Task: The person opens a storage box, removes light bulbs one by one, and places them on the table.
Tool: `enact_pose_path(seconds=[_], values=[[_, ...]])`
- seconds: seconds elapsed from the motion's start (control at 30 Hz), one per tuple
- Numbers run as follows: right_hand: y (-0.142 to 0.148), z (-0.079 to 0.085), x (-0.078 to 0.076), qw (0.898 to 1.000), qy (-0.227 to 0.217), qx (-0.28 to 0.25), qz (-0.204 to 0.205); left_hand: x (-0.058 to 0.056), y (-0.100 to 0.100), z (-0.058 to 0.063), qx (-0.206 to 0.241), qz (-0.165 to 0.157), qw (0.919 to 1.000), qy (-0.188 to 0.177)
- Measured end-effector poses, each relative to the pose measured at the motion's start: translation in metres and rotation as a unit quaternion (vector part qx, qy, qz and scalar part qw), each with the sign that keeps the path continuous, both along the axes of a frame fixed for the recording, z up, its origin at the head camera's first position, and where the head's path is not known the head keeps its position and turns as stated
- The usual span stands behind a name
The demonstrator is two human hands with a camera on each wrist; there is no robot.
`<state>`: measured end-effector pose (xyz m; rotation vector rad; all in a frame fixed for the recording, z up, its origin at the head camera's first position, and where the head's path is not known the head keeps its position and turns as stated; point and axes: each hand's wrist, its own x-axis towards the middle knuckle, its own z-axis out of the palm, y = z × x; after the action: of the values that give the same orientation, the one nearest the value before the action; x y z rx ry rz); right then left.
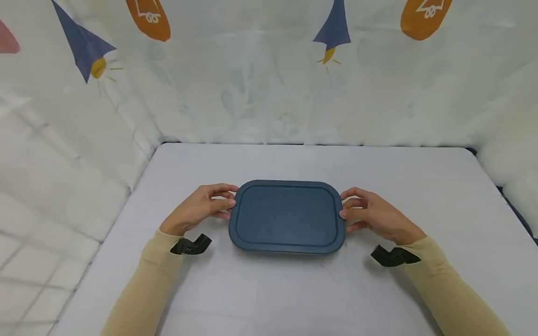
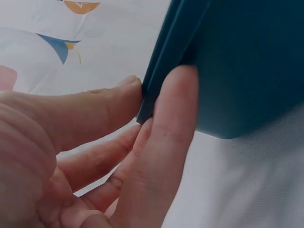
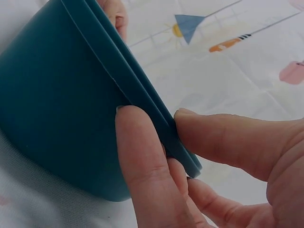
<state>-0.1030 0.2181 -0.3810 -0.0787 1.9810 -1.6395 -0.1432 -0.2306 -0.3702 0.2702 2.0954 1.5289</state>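
A dark teal rectangular food container with rounded corners, its lid [image 1: 287,217] on top, stands in the middle of the white table. My left hand [image 1: 207,205] pinches the rim at its left end; in the left wrist view the thumb lies on the lid's edge and the fingers are beneath the rim against the container's wall [image 2: 251,66]. At the opposite end my right hand [image 1: 371,212] grips the rim in the same way. From the right wrist camera the container's side wall [image 3: 57,104] and the lid's edge show between thumb and fingers. The inside of the container is hidden.
The white-covered table [image 1: 290,294] spreads around the container. Behind it hangs a pale printed curtain [image 1: 269,93], and another white sheet [image 1: 54,186] stands along the left edge. A black wrist mount [image 1: 191,245] sits on each forearm.
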Motion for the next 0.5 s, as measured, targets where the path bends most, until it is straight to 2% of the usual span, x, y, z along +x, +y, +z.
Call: enact_pose_path(seconds=[0.3,0.5], values=[[-0.0004,0.0027,0.0016,1.0,-0.002,-0.007,-0.007,0.0004,-0.0018,0.002,-0.006,0.024,0.9997,-0.01],[0.0012,0.0012,0.0026,1.0,0.003,-0.016,-0.01,0.0009,-0.0024,0.0056,-0.013,0.023,0.9996,-0.008]])
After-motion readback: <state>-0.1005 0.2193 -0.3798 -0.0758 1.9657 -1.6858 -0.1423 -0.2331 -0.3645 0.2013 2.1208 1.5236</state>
